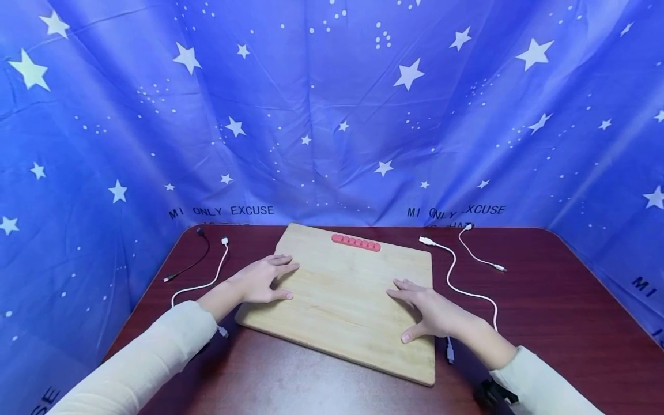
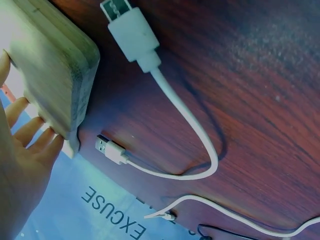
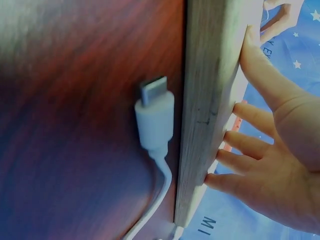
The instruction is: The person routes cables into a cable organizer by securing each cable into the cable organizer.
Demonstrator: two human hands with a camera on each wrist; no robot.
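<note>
A pale wooden board (image 1: 337,311) lies askew on the dark red table, with a red strip of small bumps (image 1: 355,242) along its far edge. My left hand (image 1: 259,281) rests its spread fingertips on the board's left side. On the right side, the fingertips and thumb of my right hand (image 1: 430,311) touch the top surface, palm raised. Neither hand grips anything. In the left wrist view, a white cable's plug (image 2: 134,35) lies by the board's corner (image 2: 75,75). The right wrist view has a white USB-C plug (image 3: 155,122) beside the board's edge (image 3: 205,120).
Left of the board lie a black cable (image 1: 202,253) and a white cable (image 1: 207,282). To its right are a longer white cable (image 1: 456,282) and a shorter one (image 1: 477,256). A blue star-patterned curtain (image 1: 332,115) hangs behind the table (image 1: 560,300).
</note>
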